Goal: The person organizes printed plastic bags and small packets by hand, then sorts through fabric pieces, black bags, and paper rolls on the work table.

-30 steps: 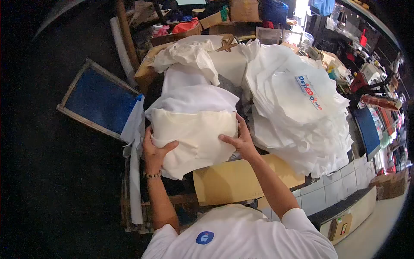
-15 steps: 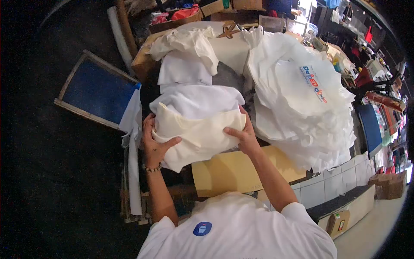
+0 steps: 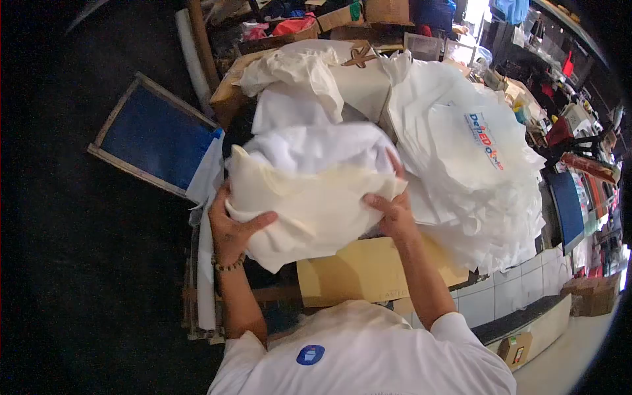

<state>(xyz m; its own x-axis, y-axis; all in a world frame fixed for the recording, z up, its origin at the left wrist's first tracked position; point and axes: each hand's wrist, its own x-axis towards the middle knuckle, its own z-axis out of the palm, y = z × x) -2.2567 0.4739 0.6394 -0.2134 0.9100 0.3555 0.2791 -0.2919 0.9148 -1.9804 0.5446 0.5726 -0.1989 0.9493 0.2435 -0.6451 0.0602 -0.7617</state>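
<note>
A soft cream cloth [image 3: 309, 207] is bunched in front of me, with a white cloth [image 3: 319, 146] showing along its far edge. My left hand [image 3: 230, 227] grips the bundle's left side, thumb on top and fingers underneath. On the opposite side my right hand [image 3: 394, 212] grips it in the same way, partly blurred, with its fingers hidden behind the cloth. Farther back, another white cloth [image 3: 286, 108] and a crumpled cream cloth [image 3: 296, 71] lie on the table. Just right of my right hand is a tall pile of white printed sheets or bags [image 3: 454, 178].
A blue screen in a wooden frame [image 3: 155, 141] leans at the left. Yellow card [image 3: 342, 270] lies at the table's near edge. Cardboard boxes [image 3: 388, 12] stand at the back, a brown box [image 3: 592, 293] at the right. Cluttered goods fill the far right.
The cloth bundle looks larger and wider, raised toward me. My right hand has moved to the right, my left slightly left, both still gripping. The whole view has shifted slightly.
</note>
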